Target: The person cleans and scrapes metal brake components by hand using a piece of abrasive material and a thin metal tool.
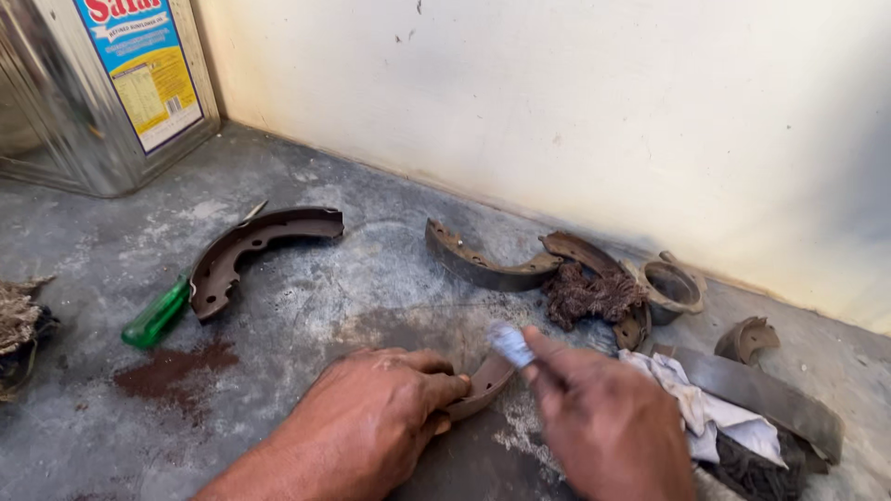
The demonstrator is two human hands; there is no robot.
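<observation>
1. Rust-brown and curved, a brake shoe [484, 382] lies on the grey concrete floor [371, 288] right in front of the person, between the two hands.
2. The left hand [371, 417] has its fingers curled shut over the shoe's near end, pinning it against the floor.
3. The right hand [603, 417] is closed round a small pale blue-white piece [510, 343], blurred, so I cannot tell whether it is paper or cloth; its tip sits on the upper end of the shoe.
4. A white rag [705, 408] lies just beside the right hand, draped over a dark flat metal strip [770, 399].
5. Further back, near the wall [557, 93], two more worn brake shoes [478, 264] meet end to end, with a clump of brown wire wool [589, 295] resting against the right-hand one.
6. A round metal cup-like part [670, 288] stands just right of that clump, and a smaller rusty fragment [745, 339] lies beyond it.
7. Off to the left, well apart from the hands, another brake shoe [251, 246] lies flat, its lower end touching a green-handled screwdriver [156, 315].
8. A reddish-brown stain [176, 366] marks the floor below the screwdriver.
9. A large square metal tin [83, 93] with a coloured label stands in the far left corner.
</observation>
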